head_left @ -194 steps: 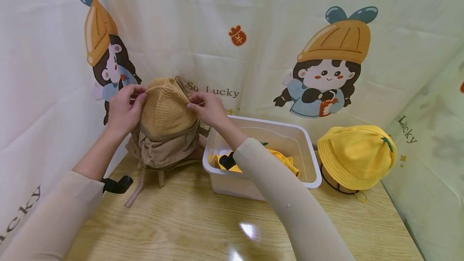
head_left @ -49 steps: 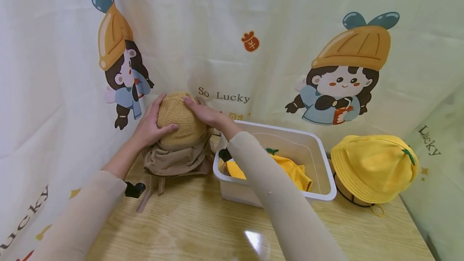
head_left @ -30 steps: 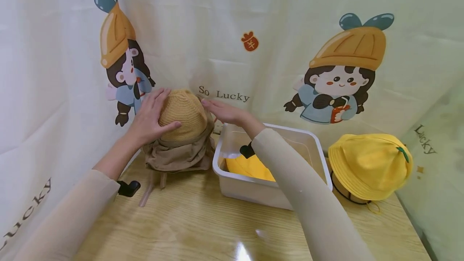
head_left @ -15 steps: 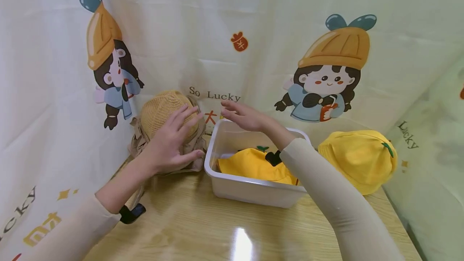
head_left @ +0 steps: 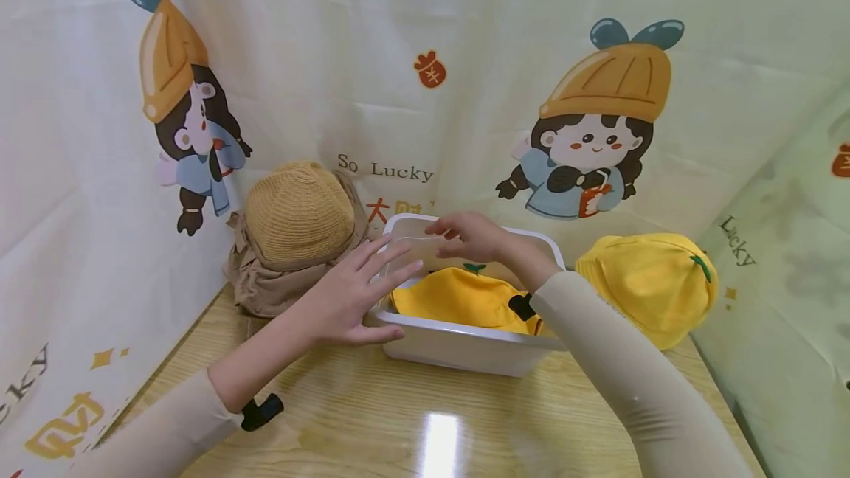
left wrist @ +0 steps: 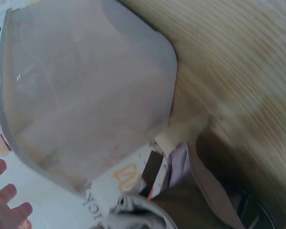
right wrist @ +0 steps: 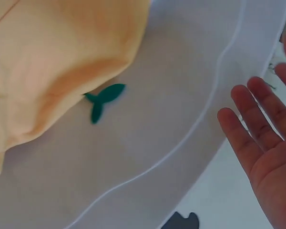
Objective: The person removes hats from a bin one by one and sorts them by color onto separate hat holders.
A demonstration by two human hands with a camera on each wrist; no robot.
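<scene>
My left hand (head_left: 352, 293) hovers at the left end of the white bin (head_left: 451, 352), fingers spread and holding nothing. My right hand (head_left: 474, 236) hangs over the bin's back part, also holding nothing; its fingers look relaxed in the right wrist view. A yellow cloth hat (head_left: 458, 297) with a green leaf sprout (right wrist: 102, 100) lies inside the bin, apart from both hands. Left of the bin, a tan knit hat (head_left: 299, 212) sits on top of a brown fabric item (head_left: 272, 286) with gathered folds. My left hand and forearm hide part of that brown fabric.
Another yellow hat (head_left: 647, 286) with a green leaf stands right of the bin, partly behind my right sleeve. Printed curtains (head_left: 372, 57) enclose the back and sides of the wooden table (head_left: 358, 419).
My hands have let go of the tan knit hat, which now sits with its crown rounded. Both hands have moved right, the right one over the bin and the left one to its near left side.
</scene>
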